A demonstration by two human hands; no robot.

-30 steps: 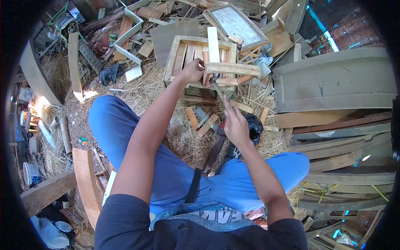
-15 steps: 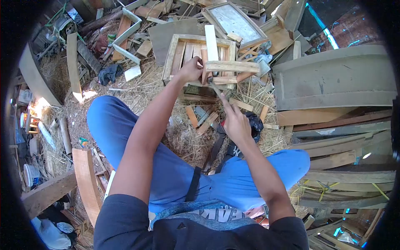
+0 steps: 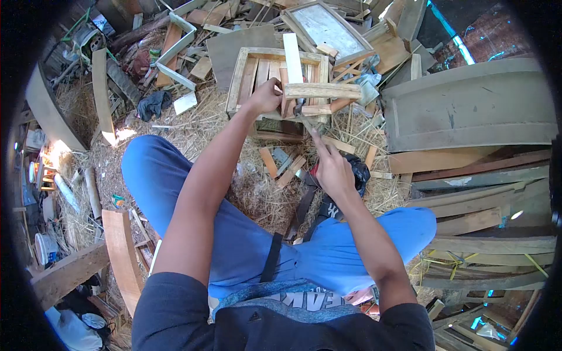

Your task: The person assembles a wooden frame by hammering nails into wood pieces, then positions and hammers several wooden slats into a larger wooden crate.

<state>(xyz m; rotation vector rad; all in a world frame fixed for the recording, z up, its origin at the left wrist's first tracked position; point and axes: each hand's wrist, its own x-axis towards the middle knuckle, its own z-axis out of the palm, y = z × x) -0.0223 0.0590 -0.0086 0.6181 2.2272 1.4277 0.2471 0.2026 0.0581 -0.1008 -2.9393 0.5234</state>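
Observation:
In the head view my left hand (image 3: pixel 266 98) is closed on the reddish upright piece of a small wooden frame (image 3: pixel 322 90). That frame rests on a slatted wooden crate (image 3: pixel 239 76), and a pale board (image 3: pixel 293 54) lies across the crate behind it. From the right, my right hand (image 3: pixel 335 171) grips a hammer (image 3: pixel 308 124) by its handle. The hammer's dark head is right by the frame's lower corner, close to the left hand's fingers.
Wood offcuts (image 3: pixel 284 167) and straw cover the ground before my crossed legs. A large grey panel (image 3: pixel 462 108) and stacked curved planks (image 3: pixel 468 225) stand on the right. A framed panel (image 3: pixel 328 29) lies among scrap at the back. A curved board (image 3: pixel 123 251) is at the left.
The hammer's head has shifted slightly against the frame's corner. Both hands stay in nearly the same place, and the left keeps its hold on the frame.

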